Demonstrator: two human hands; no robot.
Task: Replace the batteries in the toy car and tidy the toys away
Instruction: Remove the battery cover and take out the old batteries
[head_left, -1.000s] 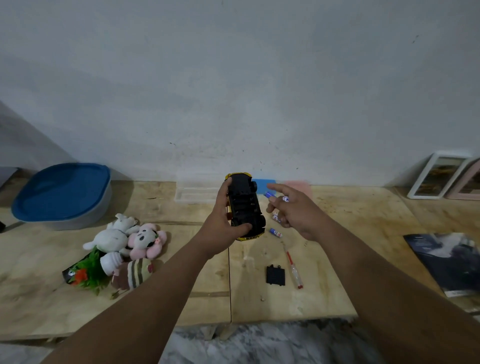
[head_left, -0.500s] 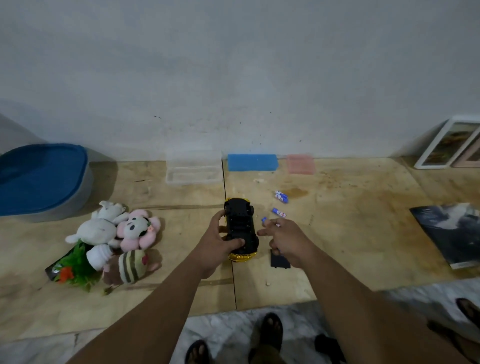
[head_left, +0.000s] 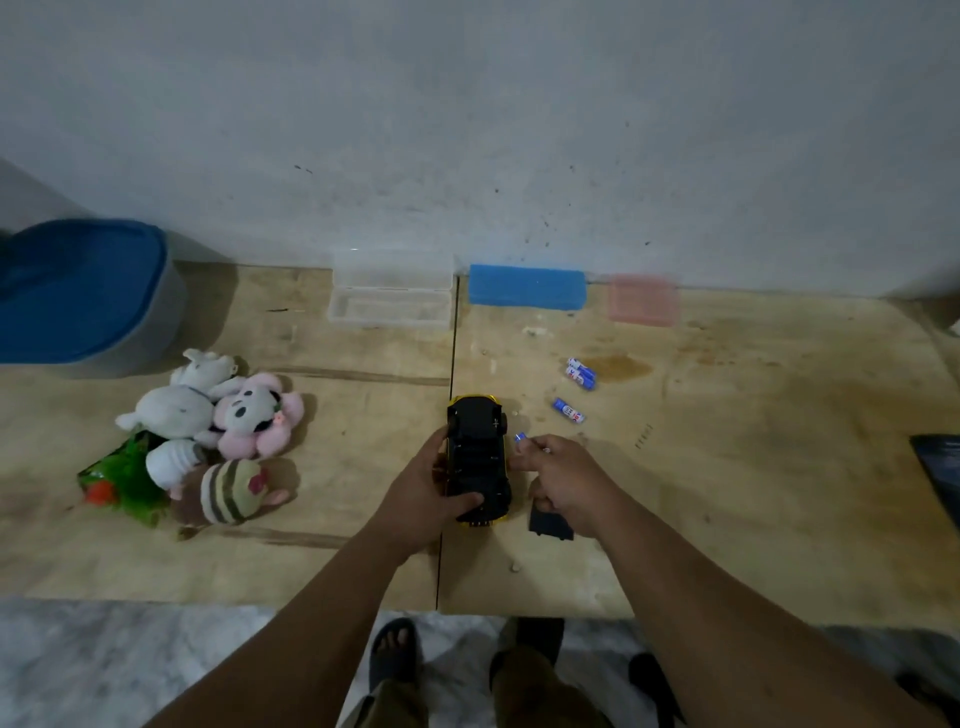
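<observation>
The yellow toy car (head_left: 479, 457) lies upside down on the wooden table (head_left: 727, 467), black underside up. My left hand (head_left: 426, 493) grips it from the left, thumb across its near end. My right hand (head_left: 558, 480) sits just right of the car and pinches a blue battery (head_left: 521, 438) at its fingertips. A black battery cover (head_left: 549, 526) lies partly under my right hand. Three loose blue batteries lie farther right: a pair (head_left: 581, 372) and a single one (head_left: 569, 410).
A heap of plush toys (head_left: 208, 441) lies at the left, a blue-lidded tub (head_left: 78, 296) behind it. A clear plastic box (head_left: 390, 296), a blue sponge (head_left: 525, 287) and a pink case (head_left: 644, 300) line the wall. A dark book (head_left: 940, 467) shows at the right edge.
Both hands have lowered the car from mid-air down onto the table near the front edge. The view has tilted down. The red screwdriver seen a second ago is out of sight.
</observation>
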